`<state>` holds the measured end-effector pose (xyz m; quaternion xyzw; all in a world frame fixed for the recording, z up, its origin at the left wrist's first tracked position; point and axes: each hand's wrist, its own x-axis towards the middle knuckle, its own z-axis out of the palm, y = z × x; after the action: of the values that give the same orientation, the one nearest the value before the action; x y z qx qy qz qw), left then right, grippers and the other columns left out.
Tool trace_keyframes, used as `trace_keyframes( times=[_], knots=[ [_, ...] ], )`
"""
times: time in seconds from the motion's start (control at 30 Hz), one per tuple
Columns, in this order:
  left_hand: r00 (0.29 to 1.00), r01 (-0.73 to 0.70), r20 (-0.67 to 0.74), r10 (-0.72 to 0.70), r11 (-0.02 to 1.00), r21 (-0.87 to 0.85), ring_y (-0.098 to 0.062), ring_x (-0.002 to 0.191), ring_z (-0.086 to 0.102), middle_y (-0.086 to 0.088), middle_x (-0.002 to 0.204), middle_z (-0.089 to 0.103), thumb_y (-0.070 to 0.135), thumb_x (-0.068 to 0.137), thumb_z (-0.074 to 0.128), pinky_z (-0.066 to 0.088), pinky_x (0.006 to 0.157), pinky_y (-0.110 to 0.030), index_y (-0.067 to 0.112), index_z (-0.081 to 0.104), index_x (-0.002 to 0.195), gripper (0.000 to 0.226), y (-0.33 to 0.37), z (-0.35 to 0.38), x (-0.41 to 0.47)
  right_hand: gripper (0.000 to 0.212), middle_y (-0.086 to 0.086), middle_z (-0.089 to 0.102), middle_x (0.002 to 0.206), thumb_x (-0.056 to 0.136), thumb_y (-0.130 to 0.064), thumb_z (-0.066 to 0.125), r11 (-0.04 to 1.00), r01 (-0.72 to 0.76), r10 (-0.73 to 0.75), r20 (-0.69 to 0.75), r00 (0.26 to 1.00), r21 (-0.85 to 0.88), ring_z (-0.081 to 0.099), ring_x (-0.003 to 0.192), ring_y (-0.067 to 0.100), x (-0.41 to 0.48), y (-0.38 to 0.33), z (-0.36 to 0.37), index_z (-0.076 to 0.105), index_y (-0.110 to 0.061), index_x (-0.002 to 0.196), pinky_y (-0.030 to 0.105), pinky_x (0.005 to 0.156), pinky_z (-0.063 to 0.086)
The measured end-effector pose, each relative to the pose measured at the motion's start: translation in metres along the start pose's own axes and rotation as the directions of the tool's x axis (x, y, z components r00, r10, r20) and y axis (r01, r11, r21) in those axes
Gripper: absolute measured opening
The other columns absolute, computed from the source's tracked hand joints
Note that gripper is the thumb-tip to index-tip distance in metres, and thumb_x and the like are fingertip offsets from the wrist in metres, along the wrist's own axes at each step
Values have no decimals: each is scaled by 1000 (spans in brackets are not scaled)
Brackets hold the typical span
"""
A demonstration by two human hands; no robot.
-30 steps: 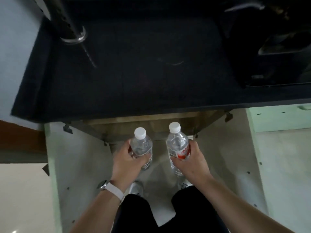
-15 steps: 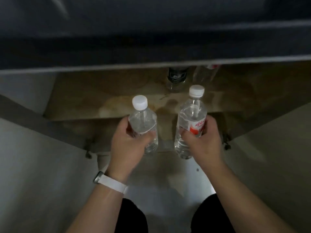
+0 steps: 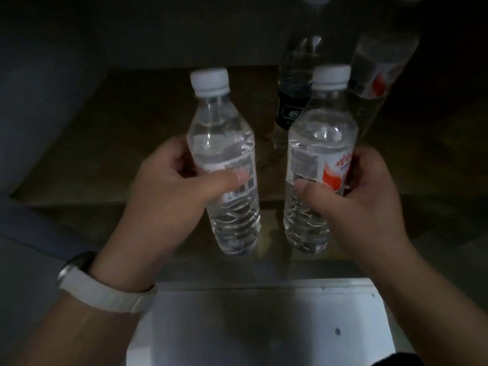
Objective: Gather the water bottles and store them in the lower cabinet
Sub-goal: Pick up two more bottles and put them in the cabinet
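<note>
Currently: both hands occupied, one bottle each. Left hand (image 3: pixel 169 191) grasps the left bottle (image 3: pixel 224 143) round its mid-body, thumb across the barcode label, fingers wrapped behind. Bottle upright, clear, white cap on, label mostly white. Right hand (image 3: pixel 367 196) grasps the right bottle (image 3: pixel 319 143) likewise, thumb on the front, fingers round the red-and-white label. Upright, white cap on. The two held bottles are side by side, not touching, w/ bases over the front edge of the brown cabinet floor (image 3: pixel 132 128); contact w/ that floor: cannot tell. Further in, rear right, two more bottles stand: dark-label bottle (image 3: pixel 295 101) and, just beside it to the right, rear red-label bottle (image 3: pixel 377 72). Interior dim. White-strap watch (image 3: pixel 105 294) on left wrist. Pale panel (image 3: pixel 264 326) lies below the hands, nearest the camera.
</note>
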<state>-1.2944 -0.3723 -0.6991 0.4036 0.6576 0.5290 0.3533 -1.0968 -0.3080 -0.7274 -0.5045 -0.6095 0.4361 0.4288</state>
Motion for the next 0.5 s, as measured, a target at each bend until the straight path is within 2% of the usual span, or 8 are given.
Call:
trace_keyframes(
  times=[0.17,0.3,0.37,0.43,0.5],
  knots=[
    [982,-95,-168,88,995,-35,-14,98,74,11,104,77,32,52,92,56,88,-45,38,72,104,56,24,-18,22,56,-22,63,96,66,-38,82,995,97,-97,56,994,-11,58,86,-17,25,-25,17,46,-45,108,5,57,46],
    [961,-137,-257,99,981,-134,-9,97,74,14,105,76,28,61,87,57,86,-38,35,71,109,51,31,-37,44,61,-26,59,96,68,-39,82,981,190,-192,107,976,33,54,86,-23,39,-43,41,43,-44,114,1,59,45],
    [952,-153,-287,110,980,-130,-11,102,72,11,110,76,23,68,87,56,90,-42,32,69,115,51,27,-43,54,62,-27,58,98,69,-38,83,974,217,-223,130,966,60,55,90,-20,45,-48,54,43,-43,117,3,65,47],
    [949,-173,-285,135,978,-112,-15,107,71,7,115,74,24,69,88,56,93,-45,27,67,122,57,19,-43,60,63,-26,57,100,70,-37,83,975,208,-218,147,965,81,58,91,-13,52,-47,66,42,-44,117,10,70,51],
    [943,-185,-294,153,979,-87,-14,109,70,7,117,74,25,70,88,56,94,-45,27,66,126,60,10,-42,62,62,-26,54,100,72,-36,83,978,193,-203,161,966,77,55,90,-10,57,-43,77,41,-43,118,13,72,48]
  ],
)
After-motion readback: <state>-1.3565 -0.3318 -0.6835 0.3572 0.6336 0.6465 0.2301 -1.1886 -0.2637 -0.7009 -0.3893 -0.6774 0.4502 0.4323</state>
